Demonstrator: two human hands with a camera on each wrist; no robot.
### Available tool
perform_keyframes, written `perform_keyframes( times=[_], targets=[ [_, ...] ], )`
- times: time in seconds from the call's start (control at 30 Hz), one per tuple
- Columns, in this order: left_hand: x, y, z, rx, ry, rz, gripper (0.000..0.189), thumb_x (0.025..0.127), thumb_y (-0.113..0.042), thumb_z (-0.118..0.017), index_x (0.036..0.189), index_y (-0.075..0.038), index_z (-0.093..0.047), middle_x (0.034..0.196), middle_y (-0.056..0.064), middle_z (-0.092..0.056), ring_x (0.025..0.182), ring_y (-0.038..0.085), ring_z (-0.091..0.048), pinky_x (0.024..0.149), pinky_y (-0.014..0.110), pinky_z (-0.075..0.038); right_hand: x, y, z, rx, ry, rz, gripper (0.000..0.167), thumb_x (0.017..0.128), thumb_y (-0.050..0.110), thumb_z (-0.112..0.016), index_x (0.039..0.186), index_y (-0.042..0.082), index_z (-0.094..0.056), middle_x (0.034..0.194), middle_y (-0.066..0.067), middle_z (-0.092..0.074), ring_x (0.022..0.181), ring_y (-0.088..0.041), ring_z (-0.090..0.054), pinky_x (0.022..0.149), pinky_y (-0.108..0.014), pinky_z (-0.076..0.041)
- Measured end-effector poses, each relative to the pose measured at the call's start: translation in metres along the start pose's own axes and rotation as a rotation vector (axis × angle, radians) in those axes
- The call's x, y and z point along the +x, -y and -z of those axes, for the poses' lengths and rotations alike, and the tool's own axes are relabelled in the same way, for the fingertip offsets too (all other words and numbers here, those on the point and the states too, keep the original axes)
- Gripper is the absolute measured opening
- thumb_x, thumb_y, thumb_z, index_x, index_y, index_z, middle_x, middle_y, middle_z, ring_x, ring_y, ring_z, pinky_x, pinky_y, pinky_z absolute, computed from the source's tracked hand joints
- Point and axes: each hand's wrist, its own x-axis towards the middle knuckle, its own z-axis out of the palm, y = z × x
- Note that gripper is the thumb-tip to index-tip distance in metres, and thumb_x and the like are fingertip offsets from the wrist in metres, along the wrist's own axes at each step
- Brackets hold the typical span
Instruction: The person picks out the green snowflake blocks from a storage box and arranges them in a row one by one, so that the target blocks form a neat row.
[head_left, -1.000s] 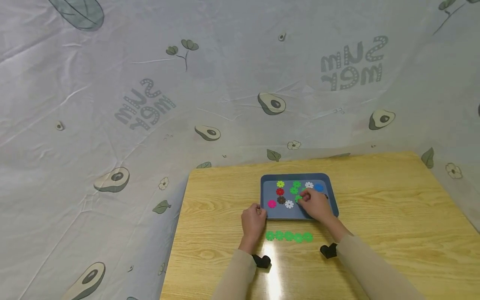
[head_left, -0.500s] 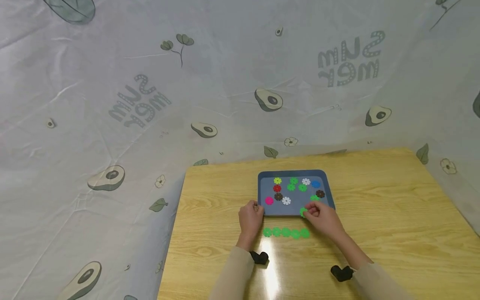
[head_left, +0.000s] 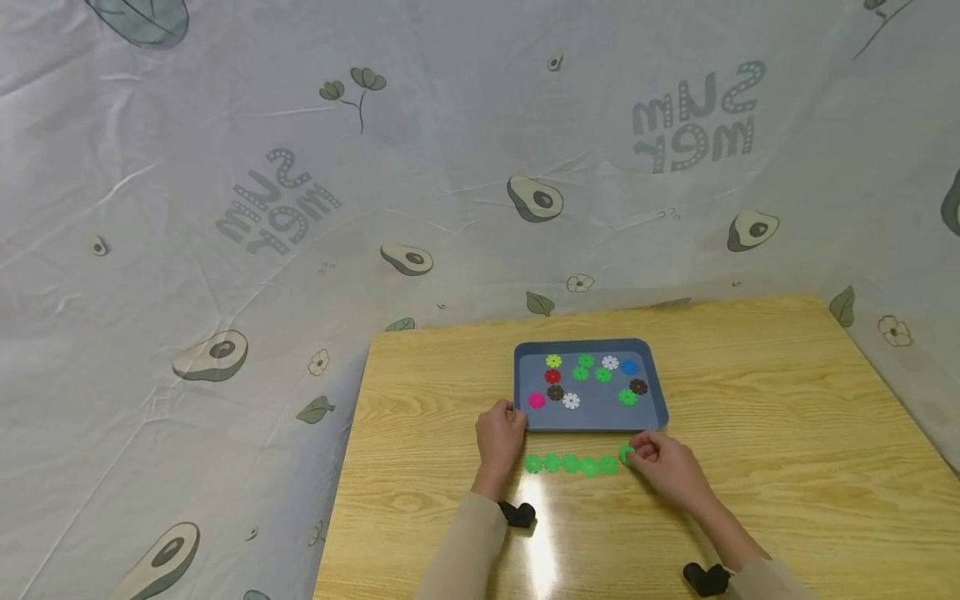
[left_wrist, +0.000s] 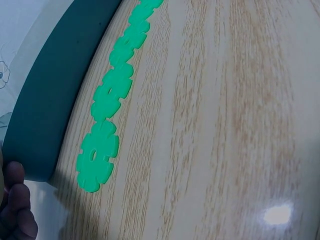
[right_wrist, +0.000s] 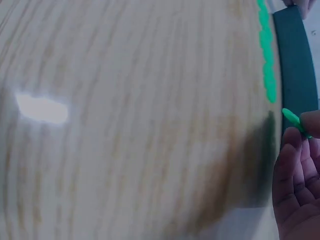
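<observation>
My right hand (head_left: 669, 468) pinches a green snowflake disc (right_wrist: 293, 118) between thumb and fingers, just past the right end of a row of green discs (head_left: 571, 463). The row runs along the table in front of the blue-grey tray (head_left: 592, 422), its notched discs lying edge to edge. At the tray's near left corner, my left hand (head_left: 500, 435) grips the edge with curled fingers (left_wrist: 19, 196). Inside the tray lie loose discs of the same kind, among them a pink disc (head_left: 537, 401), a blue disc (head_left: 629, 367) and several green ones.
The wooden table (head_left: 787, 433) extends well to the right of the tray. Behind it hangs a pale printed cloth (head_left: 465, 150), which also covers the left side. A bright reflection shows on the tabletop between the forearms.
My right hand has taken a green disc out of the tray and brought it toward me, to the right end of the row. My left hand has stayed at the tray corner.
</observation>
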Motion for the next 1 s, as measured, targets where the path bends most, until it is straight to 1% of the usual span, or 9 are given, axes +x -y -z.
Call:
perform_keyframes(
  times=[0.2, 0.37, 0.57, 0.8, 1.0],
  targets=[
    [-0.0007, 0.0002, -0.0004, -0.012, -0.003, -0.005, 0.011, 0.082, -0.001, -0.067, 0.088, 0.002, -0.076, 0.052, -0.006, -0.053, 0.046, 0.001, -0.04, 0.045, 0.024, -0.042, -0.0007, -0.009, -0.0062, -0.051, -0.016, 0.016, 0.02, 0.095, 0.017, -0.072, 0.109, 0.002, -0.069, 0.088, -0.001, -0.065, 0.078, -0.014, -0.062, 0.07, -0.032, -0.051],
    [-0.0007, -0.0007, 0.0007, -0.006, 0.002, 0.001, 0.011, 0.082, -0.001, -0.068, 0.088, 0.001, -0.076, 0.052, -0.006, -0.052, 0.045, 0.002, -0.039, 0.045, 0.024, -0.041, -0.0008, -0.0079, -0.008, -0.08, -0.031, 0.028, 0.019, 0.094, 0.017, -0.073, 0.106, 0.003, -0.069, 0.088, -0.001, -0.066, 0.079, -0.014, -0.064, 0.071, -0.035, -0.051],
    [-0.0007, -0.0009, 0.0014, 0.001, -0.004, -0.01, 0.01, 0.082, -0.002, -0.068, 0.088, 0.0, -0.076, 0.051, -0.006, -0.052, 0.045, 0.001, -0.038, 0.044, 0.023, -0.04, -0.0015, -0.0042, -0.0092, -0.11, -0.03, 0.045, 0.016, 0.093, 0.015, -0.075, 0.102, 0.003, -0.07, 0.086, 0.0, -0.065, 0.077, -0.015, -0.06, 0.071, -0.038, -0.049],
    [-0.0007, 0.0009, -0.0001, 0.011, 0.007, 0.0, 0.01, 0.082, -0.004, -0.068, 0.088, 0.0, -0.076, 0.053, -0.006, -0.054, 0.046, 0.001, -0.041, 0.046, 0.023, -0.042, -0.0016, -0.0042, -0.0097, -0.122, -0.03, 0.055, 0.014, 0.093, 0.015, -0.073, 0.102, 0.004, -0.07, 0.085, 0.0, -0.063, 0.077, -0.014, -0.059, 0.07, -0.036, -0.049],
    [0.0002, 0.001, 0.0, 0.0, 0.004, -0.004, 0.01, 0.083, -0.003, -0.068, 0.088, 0.001, -0.076, 0.053, -0.005, -0.054, 0.046, 0.001, -0.041, 0.045, 0.023, -0.042, -0.0002, 0.0002, -0.0038, -0.12, -0.075, 0.102, 0.014, 0.093, 0.016, -0.075, 0.102, 0.005, -0.072, 0.088, 0.001, -0.065, 0.077, -0.013, -0.059, 0.069, -0.033, -0.05]
  ],
)
